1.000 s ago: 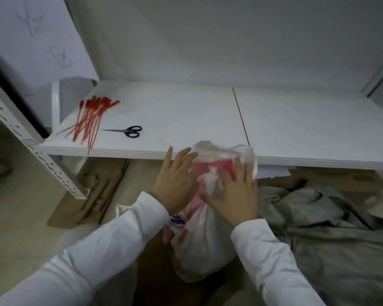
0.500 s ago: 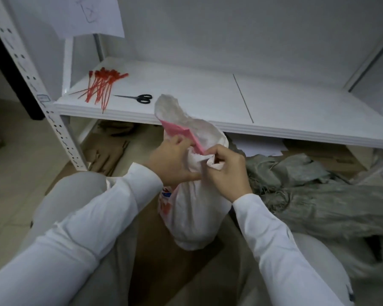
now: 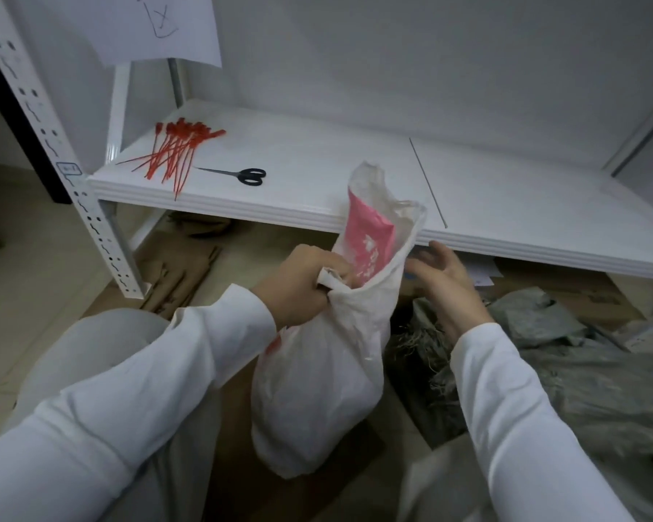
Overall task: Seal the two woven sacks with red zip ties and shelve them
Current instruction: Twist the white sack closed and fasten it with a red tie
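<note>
Gripping the gathered neck of the white woven sack with pink printing (image 3: 317, 378), the left hand (image 3: 302, 286) is curling its fingers tight round the bunched cloth, its white-sleeved forearm coming in from the lower left. The sack is standing upright on brown cardboard (image 3: 355, 495) on the floor, just in front of the white shelf board (image 3: 317, 156); its loose mouth is sticking up above the fist, unsealed. The right hand (image 3: 443, 282) is hovering just beside the sack's right edge — fingers spread and loosely bent, holding nothing; it is blurred, so whether the fingertips are touching the cloth cannot be told. A bundle of red zip ties (image 3: 174, 152) is lying at the shelf's left end, black-handled scissors (image 3: 247, 175) just beside it. A crumpled grey woven sack (image 3: 600, 371) is lying on the floor to the right — partly under the right forearm.
</note>
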Available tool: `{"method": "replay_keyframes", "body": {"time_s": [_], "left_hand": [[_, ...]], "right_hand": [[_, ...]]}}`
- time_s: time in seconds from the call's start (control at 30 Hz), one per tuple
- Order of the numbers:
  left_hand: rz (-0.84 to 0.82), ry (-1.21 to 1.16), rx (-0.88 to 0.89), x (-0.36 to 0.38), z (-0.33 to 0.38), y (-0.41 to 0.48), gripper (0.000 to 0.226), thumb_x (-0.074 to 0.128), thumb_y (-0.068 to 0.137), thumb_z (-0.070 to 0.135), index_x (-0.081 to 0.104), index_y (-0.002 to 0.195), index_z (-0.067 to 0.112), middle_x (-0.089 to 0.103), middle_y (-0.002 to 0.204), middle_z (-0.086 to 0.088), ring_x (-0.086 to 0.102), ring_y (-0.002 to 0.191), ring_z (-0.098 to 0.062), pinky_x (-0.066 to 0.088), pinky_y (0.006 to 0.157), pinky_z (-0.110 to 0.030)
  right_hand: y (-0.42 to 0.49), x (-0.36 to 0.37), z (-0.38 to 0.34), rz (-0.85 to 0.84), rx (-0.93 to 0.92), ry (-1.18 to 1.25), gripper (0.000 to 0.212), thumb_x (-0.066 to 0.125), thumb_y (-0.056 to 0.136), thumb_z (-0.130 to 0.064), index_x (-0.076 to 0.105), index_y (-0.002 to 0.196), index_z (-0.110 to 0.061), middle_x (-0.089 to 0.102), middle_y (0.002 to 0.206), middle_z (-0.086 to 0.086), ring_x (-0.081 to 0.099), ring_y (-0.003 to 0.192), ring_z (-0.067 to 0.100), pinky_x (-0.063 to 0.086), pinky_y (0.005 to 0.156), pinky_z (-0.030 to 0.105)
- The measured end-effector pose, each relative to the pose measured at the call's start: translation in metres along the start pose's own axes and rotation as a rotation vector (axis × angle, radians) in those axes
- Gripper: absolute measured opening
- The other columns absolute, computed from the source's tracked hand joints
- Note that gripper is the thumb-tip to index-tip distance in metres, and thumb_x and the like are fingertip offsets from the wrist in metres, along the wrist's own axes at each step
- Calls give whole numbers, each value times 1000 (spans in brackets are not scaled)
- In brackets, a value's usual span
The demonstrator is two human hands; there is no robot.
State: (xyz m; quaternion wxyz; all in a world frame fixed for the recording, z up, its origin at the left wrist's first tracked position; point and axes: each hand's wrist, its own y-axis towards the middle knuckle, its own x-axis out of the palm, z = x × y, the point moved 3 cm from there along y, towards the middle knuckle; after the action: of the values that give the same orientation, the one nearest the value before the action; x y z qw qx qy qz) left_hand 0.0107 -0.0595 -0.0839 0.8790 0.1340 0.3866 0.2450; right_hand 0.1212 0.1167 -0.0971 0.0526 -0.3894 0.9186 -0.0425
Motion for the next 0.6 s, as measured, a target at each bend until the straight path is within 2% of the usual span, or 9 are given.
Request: {"method": "replay_keyframes", "body": {"time_s": [0.07,0.17,0.23,0.27,0.33,0.4,0.43,0.47,0.6], "left_hand": [[-10,-58,19,-6,0,2,19,53,68,-16,61,60,0,65,70,-15,62,68,-31,49,61,-39],[-58,-104,32,-11,6,5,26,51,66,-17,63,62,5,66,71,-14,62,68,-19,49,63,-28],[-90,-119,34,-14,11,5,32,46,62,-19,62,62,9,64,69,-12,57,66,-7,43,63,-18],[-99,-121,30,-14,12,5,33,44,60,-20,62,62,8,63,67,-12,55,65,-5,42,62,-17],[-102,-104,17,-15,10,7,29,43,59,-19,62,61,3,63,67,-12,54,62,-9,42,61,-20],[-63,-72,-8,-18,4,8,24,45,61,-16,64,64,-2,64,67,-12,57,63,-16,45,60,-28],[-25,-48,-24,-19,-1,9,23,46,63,-14,65,65,-2,65,67,-12,58,63,-18,46,60,-31],[25,-15,-41,-22,-5,10,22,46,64,-12,66,66,-2,65,67,-12,59,64,-20,47,60,-33],[348,128,-166,-43,-21,14,19,45,64,-5,57,60,8,57,59,-5,50,61,-23,36,57,-30]], "right_hand": [[15,6,10,-146,80,-39,118,87,54,-37,20,151,-25,57,134,-5,56,120,15,41,107,45],[39,12,17,-187,56,-199,122,93,42,-51,28,145,-38,55,137,-8,53,125,18,43,103,50],[47,14,15,-198,17,-190,110,92,50,-38,33,142,-37,59,133,-5,57,120,19,50,93,41],[46,16,12,-227,7,-159,99,88,57,-26,36,142,-33,64,125,-2,61,114,19,50,86,34],[44,20,11,-302,18,-128,82,81,64,-16,46,137,-25,73,108,2,68,100,21,49,78,33],[37,29,10,-366,-1,-182,43,77,70,-12,67,111,-16,76,88,3,70,79,18,50,70,32],[33,32,8,-344,-31,-205,20,74,75,-8,72,95,-13,74,77,2,68,68,14,50,63,29],[32,33,6,-285,-63,-202,8,71,79,-5,73,84,-11,73,73,3,66,64,13,50,60,28],[28,11,-16,70,-143,16,6,66,82,-3,69,79,-7,70,85,15,65,76,26,52,72,40]]}}
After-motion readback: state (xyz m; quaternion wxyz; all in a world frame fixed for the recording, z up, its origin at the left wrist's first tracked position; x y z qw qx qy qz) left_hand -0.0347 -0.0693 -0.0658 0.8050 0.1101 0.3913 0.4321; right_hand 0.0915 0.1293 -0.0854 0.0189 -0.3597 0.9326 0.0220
